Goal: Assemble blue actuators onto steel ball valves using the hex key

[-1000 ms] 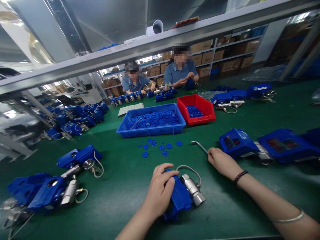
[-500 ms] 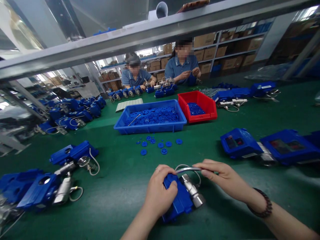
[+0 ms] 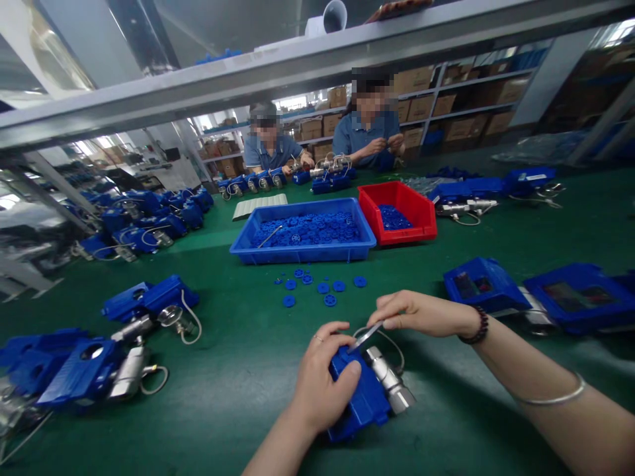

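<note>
My left hand (image 3: pixel 321 377) is closed over a blue plastic valve unit (image 3: pixel 364 396) lying on the green table (image 3: pixel 238 370). A metal fitting (image 3: pixel 391 383) and a grey cable loop stick out of the unit's right side. My right hand (image 3: pixel 417 312) pinches a thin bent metal tool, like a hex key (image 3: pixel 366 336), whose tip points down onto the top of the blue unit by my left fingers. Several small blue plastic gears (image 3: pixel 322 287) lie loose on the table just beyond my hands.
A blue tray (image 3: pixel 302 252) full of blue gears and a red bin (image 3: pixel 419 221) stand behind them. More blue units lie at the right (image 3: pixel 483 284) and left (image 3: pixel 149 301). Two seated people work across the table (image 3: pixel 367 135). A metal rail (image 3: pixel 297 66) runs overhead.
My right hand picked up the metal tool from the table at the right and brought it left and down onto the blue unit. My left hand kept its hold on the unit.
</note>
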Tool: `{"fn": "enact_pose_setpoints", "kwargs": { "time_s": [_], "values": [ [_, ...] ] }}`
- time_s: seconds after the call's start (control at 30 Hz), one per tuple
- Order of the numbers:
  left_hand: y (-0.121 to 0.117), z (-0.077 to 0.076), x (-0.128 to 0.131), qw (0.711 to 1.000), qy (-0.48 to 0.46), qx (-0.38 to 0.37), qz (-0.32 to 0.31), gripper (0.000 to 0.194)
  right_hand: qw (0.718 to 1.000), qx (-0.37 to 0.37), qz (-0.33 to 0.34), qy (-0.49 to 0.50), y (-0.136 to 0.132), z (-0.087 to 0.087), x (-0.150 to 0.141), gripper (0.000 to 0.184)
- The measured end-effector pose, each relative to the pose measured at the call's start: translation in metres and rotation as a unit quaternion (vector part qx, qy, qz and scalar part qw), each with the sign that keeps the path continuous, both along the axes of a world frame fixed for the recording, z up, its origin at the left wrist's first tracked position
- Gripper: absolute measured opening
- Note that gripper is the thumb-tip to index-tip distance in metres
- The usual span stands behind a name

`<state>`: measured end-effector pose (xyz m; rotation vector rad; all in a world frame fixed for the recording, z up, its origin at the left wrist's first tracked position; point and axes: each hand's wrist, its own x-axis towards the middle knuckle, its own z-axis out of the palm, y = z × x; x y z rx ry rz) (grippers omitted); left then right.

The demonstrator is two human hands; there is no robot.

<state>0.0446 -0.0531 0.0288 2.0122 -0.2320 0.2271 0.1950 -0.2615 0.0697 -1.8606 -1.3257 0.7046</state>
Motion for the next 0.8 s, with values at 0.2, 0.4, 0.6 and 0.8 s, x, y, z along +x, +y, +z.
{"fn": "enact_pose_setpoints", "kwargs": {
  "time_s": [0.2,0.4,0.6,0.8],
  "values": [
    [0.028,-0.013,-0.009,0.98,-0.092,0.094,-0.147,0.088,0.998,-0.03,0.056,-0.002,0.008,0.011,0.012,0.057],
    [0.029,-0.007,-0.009,0.963,-0.068,0.209,-0.156,0.085,0.999,-0.029,-0.034,-0.018,-0.003,0.001,-0.01,0.049],
    [0.022,-0.01,-0.011,0.965,-0.072,0.212,-0.133,0.092,0.973,-0.005,-0.229,0.017,-0.018,-0.029,-0.075,0.044],
    [0.02,-0.009,-0.008,0.967,-0.073,0.211,-0.12,0.09,0.94,0.007,-0.34,-0.022,-0.015,-0.056,-0.117,0.046]
  ]
}}
